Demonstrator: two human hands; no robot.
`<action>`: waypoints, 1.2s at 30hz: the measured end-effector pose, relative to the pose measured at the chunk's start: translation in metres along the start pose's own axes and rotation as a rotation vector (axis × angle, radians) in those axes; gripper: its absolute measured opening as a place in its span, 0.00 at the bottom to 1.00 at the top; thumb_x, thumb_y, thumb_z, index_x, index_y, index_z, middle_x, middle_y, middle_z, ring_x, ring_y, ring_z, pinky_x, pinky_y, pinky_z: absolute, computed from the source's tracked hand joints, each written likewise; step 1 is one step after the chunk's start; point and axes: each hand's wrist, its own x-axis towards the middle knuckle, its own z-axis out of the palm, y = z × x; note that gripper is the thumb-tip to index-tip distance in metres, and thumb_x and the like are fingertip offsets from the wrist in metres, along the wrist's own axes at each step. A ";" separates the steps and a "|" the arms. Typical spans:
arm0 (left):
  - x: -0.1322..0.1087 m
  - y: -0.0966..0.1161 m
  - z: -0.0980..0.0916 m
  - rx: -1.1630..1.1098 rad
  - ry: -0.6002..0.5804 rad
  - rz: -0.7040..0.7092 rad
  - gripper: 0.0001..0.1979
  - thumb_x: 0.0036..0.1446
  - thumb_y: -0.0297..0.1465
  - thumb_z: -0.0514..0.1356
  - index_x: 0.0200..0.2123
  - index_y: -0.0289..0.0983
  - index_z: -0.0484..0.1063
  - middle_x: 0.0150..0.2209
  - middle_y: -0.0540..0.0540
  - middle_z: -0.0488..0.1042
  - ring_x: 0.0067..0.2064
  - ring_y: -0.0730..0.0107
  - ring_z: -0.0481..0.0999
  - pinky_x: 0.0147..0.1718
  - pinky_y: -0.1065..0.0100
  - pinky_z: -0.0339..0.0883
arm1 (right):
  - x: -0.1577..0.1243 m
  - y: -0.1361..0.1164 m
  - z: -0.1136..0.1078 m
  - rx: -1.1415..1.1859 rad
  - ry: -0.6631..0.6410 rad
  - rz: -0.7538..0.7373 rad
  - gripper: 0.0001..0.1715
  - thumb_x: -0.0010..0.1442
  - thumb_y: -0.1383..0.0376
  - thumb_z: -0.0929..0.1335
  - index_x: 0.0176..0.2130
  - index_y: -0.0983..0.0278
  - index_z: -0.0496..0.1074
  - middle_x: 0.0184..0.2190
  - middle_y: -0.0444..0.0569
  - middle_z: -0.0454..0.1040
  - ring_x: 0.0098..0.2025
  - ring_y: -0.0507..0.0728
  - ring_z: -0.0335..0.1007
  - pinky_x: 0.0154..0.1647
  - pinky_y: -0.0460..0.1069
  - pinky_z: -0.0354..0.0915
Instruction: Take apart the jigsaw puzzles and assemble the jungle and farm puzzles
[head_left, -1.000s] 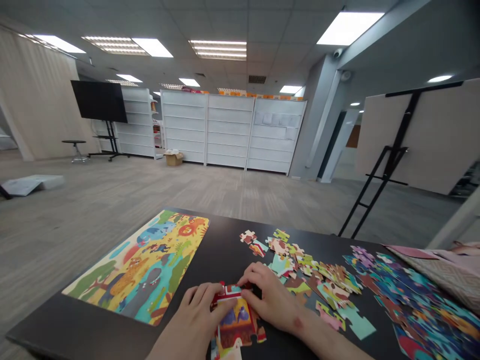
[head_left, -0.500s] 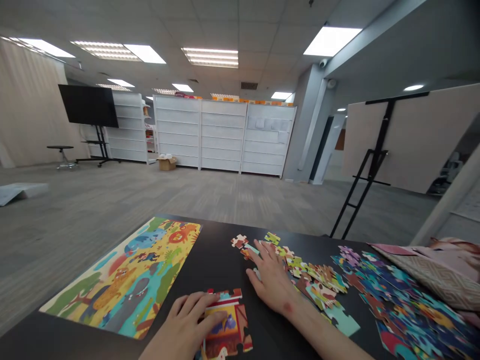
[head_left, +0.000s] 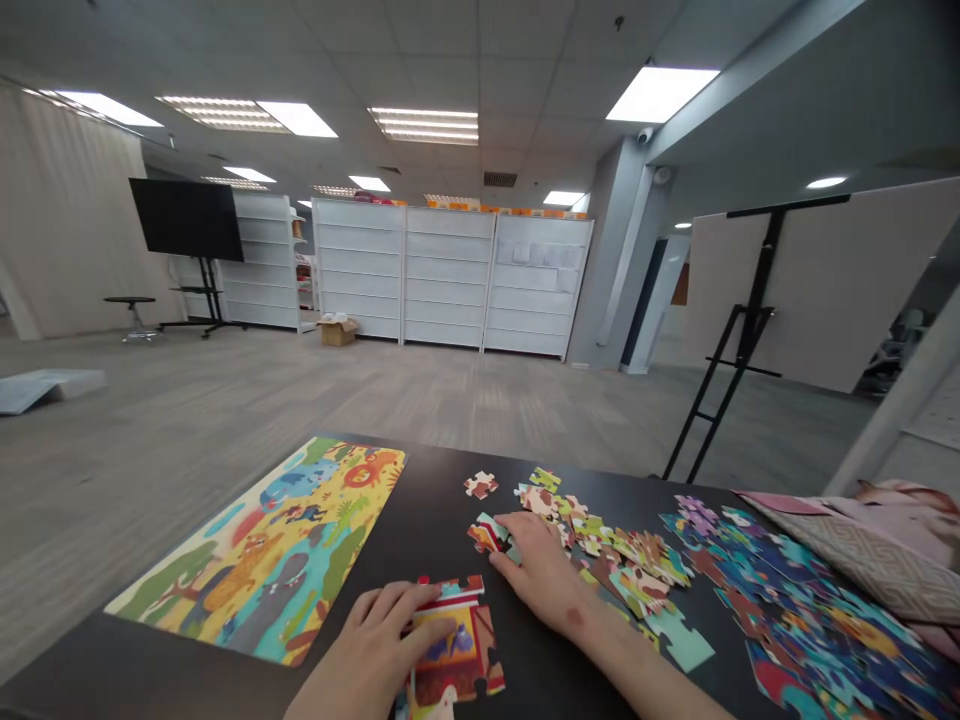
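My left hand rests on a joined section of jigsaw puzzle with a red and yellow picture. Its fingers lie over the section's left and upper part, thumb apart, hiding some of it. Farther right, my right hand has its thumb and fingers drawn together at the edge of a red, white and teal puzzle piece; the fingertips partly cover the contact. Beyond that piece lies a brown and cream puzzle piece. A loose pile of puzzle pieces spreads beside and behind the right hand.
On the left of the black table lies an animal picture sheet. A heap of dark blue puzzle pieces is at right, next to a patterned pink and beige cloth item. An easel stands past the table.
My right hand's spread fingers have drawn in and back toward me onto the red, white and teal piece, which shows more fully. My left hand has stayed on the joined section.
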 end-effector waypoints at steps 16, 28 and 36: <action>-0.006 0.017 -0.032 -0.193 0.026 -0.278 0.23 0.50 0.44 0.68 0.48 0.42 0.74 0.53 0.40 0.72 0.53 0.48 0.72 0.51 0.53 0.66 | 0.015 -0.014 0.009 0.196 0.063 0.005 0.05 0.54 0.65 0.70 0.35 0.61 0.73 0.36 0.50 0.77 0.44 0.64 0.71 0.46 0.55 0.63; -0.009 -0.002 -0.011 -0.110 0.098 -0.182 0.27 0.48 0.50 0.68 0.48 0.44 0.75 0.54 0.42 0.73 0.52 0.48 0.73 0.46 0.56 0.67 | 0.042 -0.014 0.021 0.587 0.004 -0.038 0.14 0.49 0.71 0.61 0.36 0.64 0.72 0.31 0.46 0.78 0.35 0.56 0.75 0.38 0.49 0.70; -0.009 -0.006 -0.003 -0.098 0.076 -0.198 0.27 0.46 0.48 0.69 0.50 0.46 0.75 0.55 0.43 0.73 0.53 0.47 0.72 0.48 0.55 0.67 | 0.023 -0.029 0.008 0.608 -0.090 -0.101 0.18 0.59 0.66 0.63 0.46 0.62 0.77 0.37 0.46 0.81 0.38 0.57 0.76 0.43 0.51 0.70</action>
